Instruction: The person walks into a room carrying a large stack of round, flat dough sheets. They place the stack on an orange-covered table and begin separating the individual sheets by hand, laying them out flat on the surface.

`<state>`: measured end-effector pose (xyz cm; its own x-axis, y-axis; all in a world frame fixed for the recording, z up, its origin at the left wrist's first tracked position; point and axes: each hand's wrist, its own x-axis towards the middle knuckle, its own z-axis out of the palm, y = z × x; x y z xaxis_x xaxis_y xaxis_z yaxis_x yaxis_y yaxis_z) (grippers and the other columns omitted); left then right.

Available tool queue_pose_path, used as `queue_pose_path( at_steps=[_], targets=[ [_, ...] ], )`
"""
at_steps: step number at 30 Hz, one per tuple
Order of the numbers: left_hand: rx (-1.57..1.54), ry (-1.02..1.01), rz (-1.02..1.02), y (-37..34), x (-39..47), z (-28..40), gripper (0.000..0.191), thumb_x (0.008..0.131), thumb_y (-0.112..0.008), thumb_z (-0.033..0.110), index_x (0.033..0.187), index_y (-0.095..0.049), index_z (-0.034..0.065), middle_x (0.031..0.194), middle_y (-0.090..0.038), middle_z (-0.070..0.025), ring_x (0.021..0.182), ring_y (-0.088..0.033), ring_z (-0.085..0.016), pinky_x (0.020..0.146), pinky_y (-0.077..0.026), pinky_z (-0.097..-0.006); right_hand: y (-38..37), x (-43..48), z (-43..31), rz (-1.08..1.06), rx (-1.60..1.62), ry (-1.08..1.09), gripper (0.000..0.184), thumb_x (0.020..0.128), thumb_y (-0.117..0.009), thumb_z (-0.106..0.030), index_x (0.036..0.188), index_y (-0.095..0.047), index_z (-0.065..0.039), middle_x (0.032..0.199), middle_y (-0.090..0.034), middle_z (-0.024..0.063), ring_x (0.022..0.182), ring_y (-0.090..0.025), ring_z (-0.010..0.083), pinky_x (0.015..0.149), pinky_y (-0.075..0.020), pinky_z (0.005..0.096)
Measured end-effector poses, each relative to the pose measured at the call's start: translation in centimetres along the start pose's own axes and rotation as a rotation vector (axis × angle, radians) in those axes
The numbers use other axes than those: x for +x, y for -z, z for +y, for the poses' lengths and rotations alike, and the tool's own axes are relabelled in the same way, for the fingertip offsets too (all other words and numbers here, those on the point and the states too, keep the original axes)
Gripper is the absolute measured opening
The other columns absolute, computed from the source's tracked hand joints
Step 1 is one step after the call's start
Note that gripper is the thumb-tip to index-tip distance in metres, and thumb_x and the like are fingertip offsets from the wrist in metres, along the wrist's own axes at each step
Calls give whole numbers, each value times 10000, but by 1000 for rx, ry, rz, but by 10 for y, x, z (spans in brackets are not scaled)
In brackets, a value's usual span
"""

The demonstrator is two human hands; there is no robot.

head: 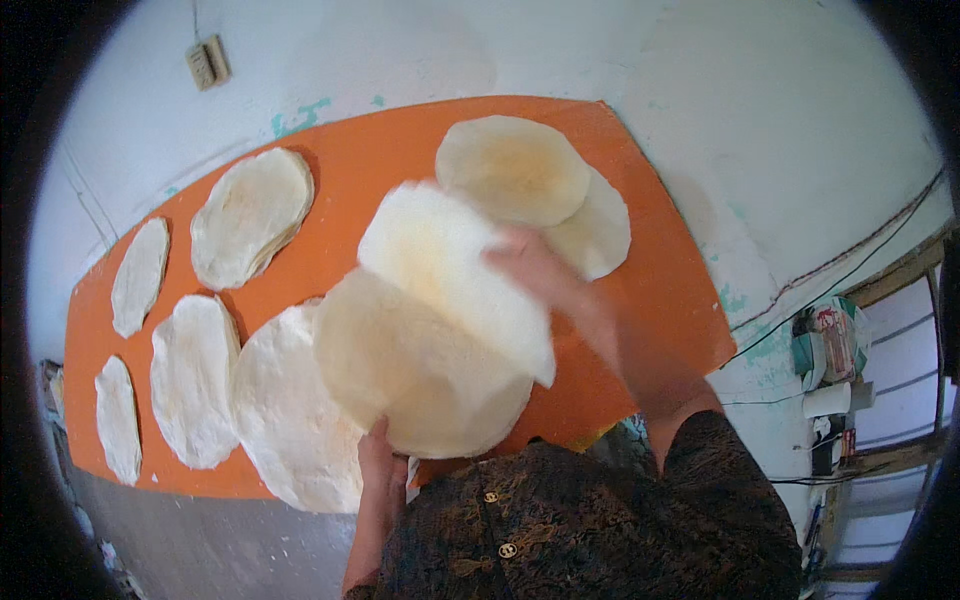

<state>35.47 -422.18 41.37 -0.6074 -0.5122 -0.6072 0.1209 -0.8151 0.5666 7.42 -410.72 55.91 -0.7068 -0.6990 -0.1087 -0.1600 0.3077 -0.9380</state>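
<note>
My left hand (384, 457) grips the near edge of a thin round flatbread (420, 375), thumb on top. A paler flatbread (442, 262), blurred by motion, stands tilted over the far part of that one. My right hand (525, 262), also blurred, is at the right edge of the paler flatbread; whether its fingers hold it I cannot tell. Beyond, two overlapping flatbreads (510, 169) lie on the orange tabletop (660, 300). Left of my left hand, a large pile of flatbread (300, 420) reaches past the table's near edge, partly hidden by the flatbread I hold.
Several more flatbread piles lie on the left of the table, one near the wall (251, 217) and one nearer me (195, 382). A white wall (562, 52) borders the far side. Cables (832, 281) and a shelf area with packages (832, 337) are at the right.
</note>
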Motion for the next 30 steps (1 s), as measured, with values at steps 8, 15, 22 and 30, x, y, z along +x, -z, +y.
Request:
queue_pose_path(
  at_steps=[8, 15, 22, 30],
  targets=[
    [57, 25, -20, 13, 12, -11, 387, 879, -435, 168, 1201, -401, -43, 1143, -502, -184, 1045, -509, -303, 882, -429, -418, 229, -5, 22, 827, 382, 66, 398, 797, -559, -167, 1147, -489, 10, 1024, -571, 163, 909, -567, 272, 780, -477, 397],
    [41, 41, 28, 2, 9, -8, 399, 873, -461, 184, 1209, -393, -20, 1142, -500, -151, 1033, -511, -296, 855, -440, -416, 197, -12, 226, 984, 771, -317, 435, 818, -559, -183, 1184, -445, 24, 1149, -514, 184, 1083, -480, 323, 830, -434, 435],
    [8, 4, -268, -27, -19, 4, 484, 825, -543, 206, 1227, -372, -2, 1190, -478, -138, 1092, -480, -276, 909, -397, -430, -12, -55, 145, 119, 7, 57, 592, 758, -643, -251, 1226, -380, -4, 1221, -426, 187, 1137, -426, 303, 972, -334, 380],
    [90, -45, -410, -36, -19, 1, 573, 776, -635, 117, 1265, -349, 33, 1190, -479, -102, 1097, -474, -210, 922, -400, -366, -109, -90, 79, -507, -172, 179, 837, 706, -709, -274, 1340, -226, -21, 1341, -307, 153, 1200, -358, 278, 967, -333, 379]
  ],
)
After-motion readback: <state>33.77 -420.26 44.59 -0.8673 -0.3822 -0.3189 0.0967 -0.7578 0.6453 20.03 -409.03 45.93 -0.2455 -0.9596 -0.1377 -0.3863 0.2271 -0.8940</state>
